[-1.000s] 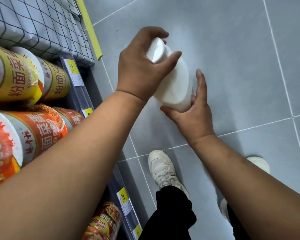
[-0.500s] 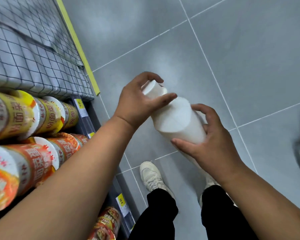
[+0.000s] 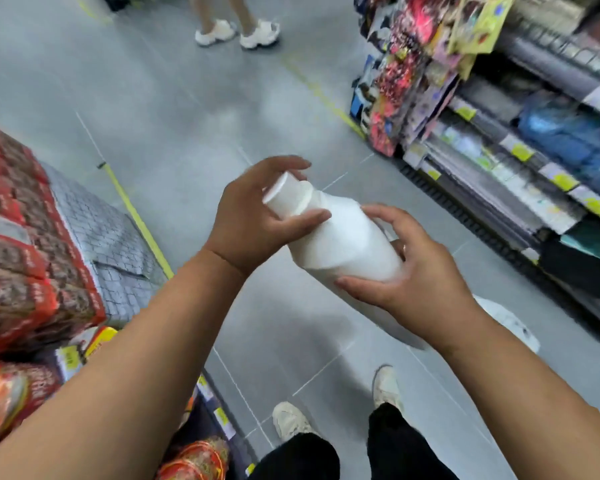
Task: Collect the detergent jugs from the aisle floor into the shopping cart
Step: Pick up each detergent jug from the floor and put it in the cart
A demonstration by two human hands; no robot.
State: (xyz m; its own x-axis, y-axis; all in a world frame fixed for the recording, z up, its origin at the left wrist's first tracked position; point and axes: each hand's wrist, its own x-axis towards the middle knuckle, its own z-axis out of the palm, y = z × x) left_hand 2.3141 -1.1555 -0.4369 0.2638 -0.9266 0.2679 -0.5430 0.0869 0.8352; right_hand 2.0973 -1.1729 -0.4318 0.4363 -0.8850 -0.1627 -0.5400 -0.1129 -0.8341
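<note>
While both hands clamp the white jug [image 3: 340, 244] — left hand [image 3: 253, 223] at the cap, right hand [image 3: 420, 289] under the base — carry it level toward the unseen cart.

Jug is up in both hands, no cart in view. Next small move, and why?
Probably keep both hands on and turn to find the cart before carrying on. The jug is off the floor, tilted, with the left hand gripping the cap end and the right hand under the body, so the grip looks secure. No cart shows in this view, only shelves and floor.
</note>
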